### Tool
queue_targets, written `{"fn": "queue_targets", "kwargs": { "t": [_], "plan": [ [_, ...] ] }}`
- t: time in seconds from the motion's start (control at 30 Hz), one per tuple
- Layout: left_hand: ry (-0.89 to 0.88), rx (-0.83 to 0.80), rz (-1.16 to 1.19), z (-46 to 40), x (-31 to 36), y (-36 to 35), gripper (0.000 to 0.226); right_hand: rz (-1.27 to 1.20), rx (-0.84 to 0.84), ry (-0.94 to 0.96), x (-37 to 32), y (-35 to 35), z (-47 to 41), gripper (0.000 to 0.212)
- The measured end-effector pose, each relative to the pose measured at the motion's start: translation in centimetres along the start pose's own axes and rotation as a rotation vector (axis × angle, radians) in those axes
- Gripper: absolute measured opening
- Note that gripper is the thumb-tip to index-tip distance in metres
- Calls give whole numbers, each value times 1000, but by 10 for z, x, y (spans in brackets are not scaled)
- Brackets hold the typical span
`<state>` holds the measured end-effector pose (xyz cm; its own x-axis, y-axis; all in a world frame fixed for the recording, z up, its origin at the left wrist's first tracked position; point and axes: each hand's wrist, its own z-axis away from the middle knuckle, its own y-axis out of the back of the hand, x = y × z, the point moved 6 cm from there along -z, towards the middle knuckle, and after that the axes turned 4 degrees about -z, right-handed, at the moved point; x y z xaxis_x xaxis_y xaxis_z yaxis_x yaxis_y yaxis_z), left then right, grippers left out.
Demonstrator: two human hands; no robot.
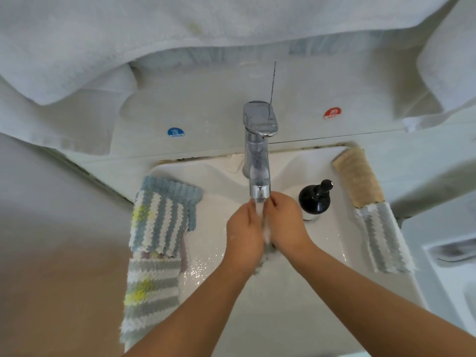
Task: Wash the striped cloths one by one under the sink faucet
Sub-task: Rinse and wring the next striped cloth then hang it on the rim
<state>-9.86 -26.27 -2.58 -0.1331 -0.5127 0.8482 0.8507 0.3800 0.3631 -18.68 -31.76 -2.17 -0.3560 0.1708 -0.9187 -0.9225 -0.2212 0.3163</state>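
Head view, sink [322,253] holding hands-gripped cloth [260,266]

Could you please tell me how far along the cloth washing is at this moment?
Done: cannot tell for certain; a grey striped cloth lies on the sink's right rim. In hand: the left hand and right hand rub a cloth, mostly hidden, under the running faucet. Left: probably the blue striped cloth and the grey striped one on the left rim.

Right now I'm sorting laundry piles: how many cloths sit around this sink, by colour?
Blue-and-white striped cloth on left rim: 1
Grey-and-white striped cloths, left and right: 2
Beige cloth on right rim: 1
Grey cloth held between both hands under the faucet: 1
Total: 5
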Motion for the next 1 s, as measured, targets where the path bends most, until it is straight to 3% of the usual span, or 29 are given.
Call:
{"fn": "queue_targets", "kwargs": {
  "t": [0.13,0.3,0.5,0.63,0.7,0.77,0.83,0.93,0.97,1.0],
  "plan": [
    [-27,90,20,-10,0,13,49,-65,-122,-4,-2,-10,28,45],
    [-37,-52,-31,1,2,-4,41,4,13,-3,1,4,-1,43],
    [-87,-13,28,-11,-5,17,48,-154,-153,-44,13,-5,40,44],
    [-48,-83,-20,-14,-13,20,48,-205,-66,-114,28,9,32,43],
    [-28,-141,-42,-15,-15,20,42,-210,-61,-143,34,10,33,47],
    [-10,-228,-38,-14,-17,19,22,-156,-82,-148,36,10,36,55],
    [6,-326,29,-11,-17,19,13,-63,-85,-149,38,14,36,47],
    [34,-376,153,-12,-15,26,16,13,-112,-237,52,20,31,14],
    [33,-388,153,-12,-13,28,15,-3,-138,-295,54,20,31,10],
    [23,-404,127,-13,-12,30,13,-23,-160,-312,54,19,31,23]
  ]
}}
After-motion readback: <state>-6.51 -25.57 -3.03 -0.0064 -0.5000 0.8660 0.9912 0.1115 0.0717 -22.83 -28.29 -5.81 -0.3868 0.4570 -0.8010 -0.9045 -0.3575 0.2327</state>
